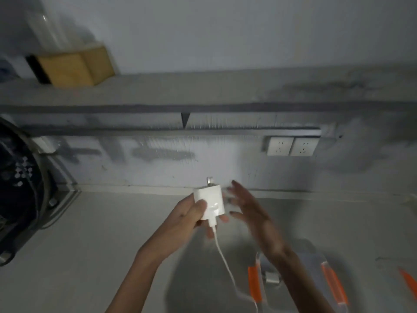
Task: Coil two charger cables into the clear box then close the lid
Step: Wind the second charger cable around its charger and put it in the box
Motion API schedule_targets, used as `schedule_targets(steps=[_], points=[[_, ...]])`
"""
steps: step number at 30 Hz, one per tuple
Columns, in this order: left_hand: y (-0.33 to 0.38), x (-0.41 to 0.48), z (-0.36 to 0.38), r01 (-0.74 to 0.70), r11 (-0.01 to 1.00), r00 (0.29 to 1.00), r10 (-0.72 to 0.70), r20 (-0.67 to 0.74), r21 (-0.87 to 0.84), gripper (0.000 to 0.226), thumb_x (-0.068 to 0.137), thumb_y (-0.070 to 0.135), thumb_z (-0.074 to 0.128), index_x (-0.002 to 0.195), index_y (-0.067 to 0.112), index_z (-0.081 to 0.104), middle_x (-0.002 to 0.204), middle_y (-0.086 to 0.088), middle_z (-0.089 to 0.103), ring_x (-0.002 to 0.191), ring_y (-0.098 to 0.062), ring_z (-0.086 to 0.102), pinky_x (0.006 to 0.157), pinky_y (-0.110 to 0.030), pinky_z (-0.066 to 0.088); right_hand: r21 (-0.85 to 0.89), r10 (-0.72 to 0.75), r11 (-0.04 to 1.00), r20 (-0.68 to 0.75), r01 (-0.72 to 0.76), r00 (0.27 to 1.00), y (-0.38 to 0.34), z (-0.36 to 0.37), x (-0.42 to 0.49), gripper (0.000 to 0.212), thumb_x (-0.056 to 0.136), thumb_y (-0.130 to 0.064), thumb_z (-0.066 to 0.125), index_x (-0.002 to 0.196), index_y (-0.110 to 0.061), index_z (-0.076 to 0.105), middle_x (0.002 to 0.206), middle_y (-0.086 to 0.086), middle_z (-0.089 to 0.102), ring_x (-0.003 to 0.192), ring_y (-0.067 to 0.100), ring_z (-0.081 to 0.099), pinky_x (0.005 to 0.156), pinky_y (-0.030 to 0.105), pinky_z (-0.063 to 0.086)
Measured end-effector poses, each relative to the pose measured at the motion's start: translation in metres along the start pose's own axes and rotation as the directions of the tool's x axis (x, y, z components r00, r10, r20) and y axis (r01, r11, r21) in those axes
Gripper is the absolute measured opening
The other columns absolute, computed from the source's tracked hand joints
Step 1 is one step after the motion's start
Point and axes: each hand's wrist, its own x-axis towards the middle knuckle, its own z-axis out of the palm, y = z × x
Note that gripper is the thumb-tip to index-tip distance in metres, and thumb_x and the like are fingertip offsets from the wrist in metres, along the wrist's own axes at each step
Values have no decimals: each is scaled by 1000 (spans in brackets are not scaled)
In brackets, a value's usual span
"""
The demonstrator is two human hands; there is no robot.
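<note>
My left hand [189, 216] grips a white charger plug [211, 203] held up above the counter, its metal prongs pointing up. A white cable [222, 256] hangs from the plug's underside and trails down to the right, toward the clear box [293, 279]. My right hand [248, 208] is beside the plug on its right, fingers spread and blurred, holding nothing. The clear box has orange latches and sits at the lower right, partly behind my right forearm. A small white charger piece [270, 277] lies inside it.
The grey counter [90, 245] runs back to a wall with two white sockets [292, 146]. A shelf above carries a yellow-brown box [76, 66]. A dark round appliance [18, 188] stands at the left edge. An orange piece [408, 283] shows at the far right.
</note>
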Motion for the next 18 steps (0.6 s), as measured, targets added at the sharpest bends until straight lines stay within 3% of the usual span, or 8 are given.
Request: schedule_targets(steps=[2, 4, 6, 8, 10, 13, 15, 18], points=[[46, 14, 17, -119, 992, 993, 120, -6, 42, 52, 82, 39, 46, 122, 9, 61, 98, -12, 73, 83, -26, 68, 71, -35, 53, 200, 57, 974, 251, -110, 966, -41, 14, -7, 85, 63, -68, 71, 129, -17, 54, 113, 8, 70, 89, 26, 70, 82, 38, 57], [89, 28, 32, -238, 967, 968, 244, -64, 94, 49, 80, 36, 49, 119, 9, 62, 98, -16, 74, 73, -18, 70, 70, -30, 56, 243, 48, 961, 315, -130, 948, -62, 23, -17, 82, 65, -73, 65, 125, -18, 57, 93, 12, 74, 59, 22, 68, 57, 31, 55], [123, 41, 45, -343, 935, 922, 354, -155, 93, 38, 84, 20, 56, 117, 1, 59, 95, -23, 72, 61, -11, 66, 63, -23, 55, 111, -31, 994, 175, 12, 984, -74, 22, -38, 61, 75, -71, 55, 118, -28, 63, 74, 7, 73, 41, 15, 58, 43, 21, 43], [149, 49, 60, -412, 908, 881, 417, -222, 72, 29, 92, 2, 55, 121, 1, 52, 91, -10, 76, 62, -8, 66, 60, -16, 53, -198, -180, 964, 1, 177, 984, -92, 8, -60, 42, 81, -61, 44, 109, -38, 64, 61, 1, 66, 39, 8, 50, 44, 19, 37], [166, 54, 78, -420, 905, 871, 422, -251, 65, 26, 95, 2, 51, 120, 8, 49, 97, -6, 75, 69, -5, 69, 60, -12, 52, -506, -346, 810, -5, 296, 938, -127, -11, -78, 34, 83, -56, 39, 108, -46, 60, 63, -9, 65, 52, 3, 59, 55, 14, 44], [184, 60, 114, -386, 898, 889, 423, -173, 214, 28, 92, 16, 59, 113, 33, 52, 108, 1, 68, 85, 1, 69, 69, -12, 51, -797, -525, 424, 171, 430, 834, -189, -50, -92, 24, 92, -49, 41, 105, -42, 60, 85, -20, 66, 70, 0, 65, 63, 16, 51], [195, 64, 142, -379, 845, 900, 431, -60, 377, 33, 92, 21, 61, 115, 40, 49, 117, 6, 59, 95, 3, 64, 72, -9, 49, -883, -628, 111, 293, 456, 721, -226, -77, -93, 23, 97, -42, 44, 97, -30, 63, 83, -11, 64, 65, 9, 65, 55, 30, 53], [212, 65, 179, -411, 730, 885, 464, 46, 546, 40, 90, 24, 64, 123, 38, 47, 120, 7, 53, 99, -7, 62, 76, -14, 51, -895, -697, -130, 389, 427, 603, -277, -116, -91, 25, 97, -41, 48, 90, -25, 67, 80, -7, 65, 66, 18, 65, 50, 37, 51]])
